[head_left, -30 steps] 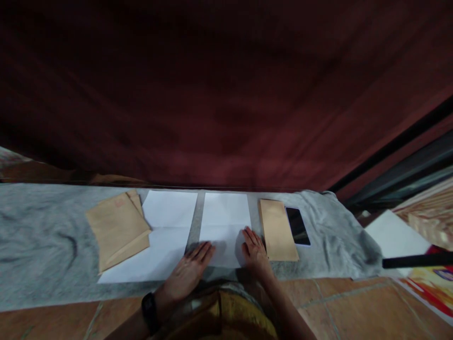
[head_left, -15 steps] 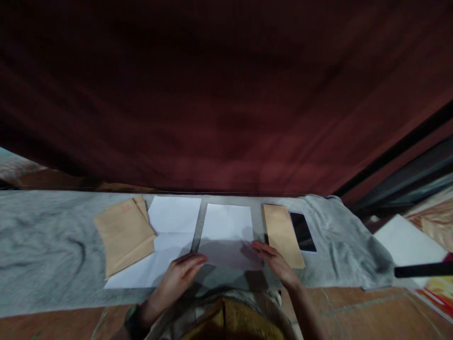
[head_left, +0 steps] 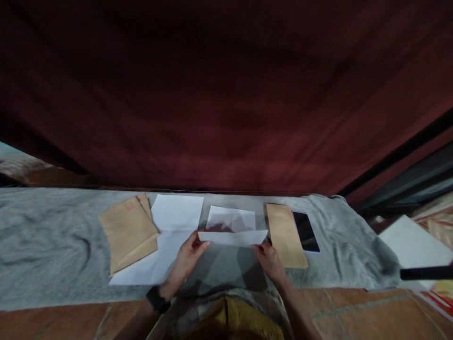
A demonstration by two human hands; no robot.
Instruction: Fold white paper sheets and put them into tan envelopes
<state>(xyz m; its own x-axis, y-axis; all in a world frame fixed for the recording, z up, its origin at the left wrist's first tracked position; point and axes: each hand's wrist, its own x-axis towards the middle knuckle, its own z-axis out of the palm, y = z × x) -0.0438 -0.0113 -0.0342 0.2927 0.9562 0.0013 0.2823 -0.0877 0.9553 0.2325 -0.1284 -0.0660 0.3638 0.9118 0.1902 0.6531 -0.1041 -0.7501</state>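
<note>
left of the middle of the grey cloth [head_left: 46, 245], loose brown envelopes [head_left: 129, 229] overlap a creased white sheet [head_left: 180, 211]. next, the left hand [head_left: 189, 257] pinches the left end of the raised near edge of a bent sheet [head_left: 231, 238], whose rear part lies beyond the grip, toward the cloth's far edge. the raised strip's long axis runs left to right between the hands, neither clearly nearer. the right hand [head_left: 269, 259] pinches its right end. just beside, an upright-set brown stack [head_left: 286, 236] lies flat, then a phone [head_left: 306, 231].

Paper [head_left: 179, 212], envelopes [head_left: 129, 226] (phone [head_left: 306, 231] too) on cloth [head_left: 46, 250]
</note>
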